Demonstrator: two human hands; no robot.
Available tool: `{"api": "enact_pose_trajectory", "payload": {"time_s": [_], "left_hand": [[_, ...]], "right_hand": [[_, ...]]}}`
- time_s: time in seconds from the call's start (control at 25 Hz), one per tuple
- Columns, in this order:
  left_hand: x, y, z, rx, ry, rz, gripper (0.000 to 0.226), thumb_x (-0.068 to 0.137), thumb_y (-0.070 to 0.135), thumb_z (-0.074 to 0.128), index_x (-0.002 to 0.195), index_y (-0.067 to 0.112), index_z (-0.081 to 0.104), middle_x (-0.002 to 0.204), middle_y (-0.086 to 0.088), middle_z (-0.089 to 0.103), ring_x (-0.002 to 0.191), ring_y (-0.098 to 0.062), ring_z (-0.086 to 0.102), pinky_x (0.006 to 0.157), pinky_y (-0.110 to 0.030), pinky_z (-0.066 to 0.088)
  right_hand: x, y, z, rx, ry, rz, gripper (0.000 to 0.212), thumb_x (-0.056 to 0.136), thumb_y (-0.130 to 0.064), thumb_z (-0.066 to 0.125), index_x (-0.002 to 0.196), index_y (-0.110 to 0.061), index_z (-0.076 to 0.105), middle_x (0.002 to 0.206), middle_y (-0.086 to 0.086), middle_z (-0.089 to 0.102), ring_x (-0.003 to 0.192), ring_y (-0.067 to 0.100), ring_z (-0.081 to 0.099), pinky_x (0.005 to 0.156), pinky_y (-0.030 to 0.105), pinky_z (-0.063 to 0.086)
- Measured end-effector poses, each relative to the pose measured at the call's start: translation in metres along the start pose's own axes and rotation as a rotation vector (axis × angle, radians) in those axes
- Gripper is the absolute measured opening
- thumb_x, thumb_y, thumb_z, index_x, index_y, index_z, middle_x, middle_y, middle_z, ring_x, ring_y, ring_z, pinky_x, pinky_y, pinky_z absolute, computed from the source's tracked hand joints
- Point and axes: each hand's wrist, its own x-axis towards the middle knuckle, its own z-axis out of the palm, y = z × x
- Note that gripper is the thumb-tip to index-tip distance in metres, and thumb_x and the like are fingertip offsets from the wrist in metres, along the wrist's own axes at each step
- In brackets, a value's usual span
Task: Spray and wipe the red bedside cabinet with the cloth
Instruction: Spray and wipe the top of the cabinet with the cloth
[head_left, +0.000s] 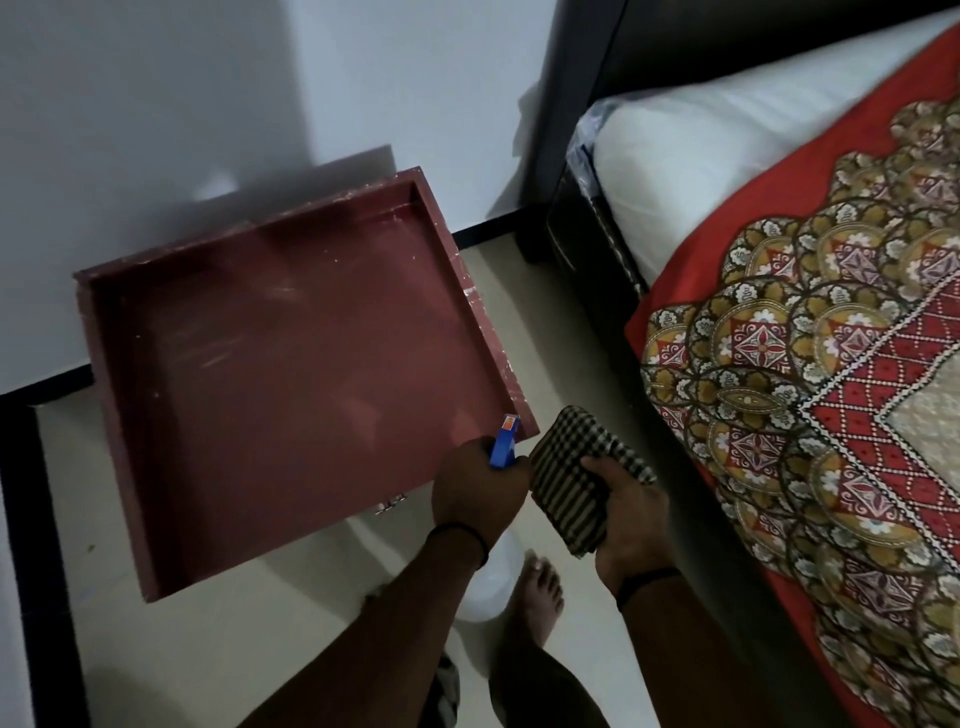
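1. Red bedside cabinet (291, 374) seen from above, back edge against white wall (156, 104), standing on pale tiled floor (260, 649), left of the bed (779, 364) with a gap between.
2. Cabinet top recessed like a shallow tray, with a raised rim on the back and both sides. Inside: pale smears across the red surface, white flecks along the rim.
3. Small metal handle (389, 504) showing just under the near edge.
4. Left hand (478, 499) wrapped around the neck of the spray bottle (503, 447), at the cabinet's near right corner.
5. Bottle's long axis roughly upright, tilted away from the camera. Blue trigger head with orange tip up top, nozzle pointing over the cabinet top. White body hanging below the hand, above the floor.
6. Right hand (631, 514) gripping the folded cloth (576, 478), fingers curled over its right side.
7. Cloth checked dark and beige, long axis running far-to-near. Far end close to the cabinet's right corner, near end down by the wrist. Held off the cabinet, just right of the spray bottle, between cabinet and bed.
8. Dark band on each wrist.
9. Bare foot (540, 592) on the floor below the hands.
10. Bed with red patterned cover, white pillow (727, 145) and dark headboard at the wall.
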Motion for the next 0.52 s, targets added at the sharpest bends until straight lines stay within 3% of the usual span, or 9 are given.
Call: {"api": "enact_pose_trajectory", "payload": {"time_s": [0.12, 0.28, 0.4, 0.52], "left_hand": [[0.010, 0.001, -0.005, 0.012, 0.035, 0.057, 0.038, 0.082, 0.014, 0.069, 0.053, 0.019, 0.043, 0.047, 0.004, 0.037, 0.047, -0.014, 0.033, 0.053, -0.031, 0.038], [0.023, 0.002, -0.011, 0.031, 0.032, 0.085, 0.032, 0.077, 0.032, 0.061, 0.054, 0.018, 0.045, 0.047, 0.003, 0.040, 0.048, -0.019, 0.038, 0.054, -0.041, 0.048], [0.028, 0.006, -0.013, -0.007, 0.063, 0.057, 0.042, 0.085, 0.028, 0.069, 0.053, 0.017, 0.045, 0.047, 0.002, 0.040, 0.048, -0.019, 0.038, 0.054, -0.041, 0.048], [0.027, 0.013, -0.014, 0.022, 0.054, 0.104, 0.046, 0.088, 0.033, 0.067, 0.051, 0.017, 0.044, 0.046, 0.001, 0.042, 0.046, -0.020, 0.042, 0.055, -0.042, 0.050]], "right_hand": [[0.004, -0.001, 0.010, -0.023, -0.025, 0.003, 0.021, 0.084, -0.006, 0.070, 0.096, -0.023, 0.063, 0.105, 0.004, 0.069, 0.098, 0.024, 0.065, 0.086, 0.045, 0.054], [0.011, 0.004, 0.025, -0.067, -0.034, -0.052, 0.030, 0.082, -0.009, 0.072, 0.111, -0.016, 0.066, 0.110, 0.006, 0.070, 0.102, 0.027, 0.066, 0.085, 0.045, 0.056], [0.011, 0.007, 0.029, -0.124, -0.026, -0.117, 0.028, 0.083, -0.007, 0.072, 0.109, -0.015, 0.069, 0.107, 0.006, 0.072, 0.102, 0.027, 0.068, 0.088, 0.047, 0.057], [0.004, 0.013, 0.028, -0.218, -0.017, -0.425, 0.024, 0.088, -0.003, 0.066, 0.092, -0.026, 0.070, 0.091, -0.009, 0.072, 0.091, 0.013, 0.070, 0.077, 0.032, 0.060]]}}
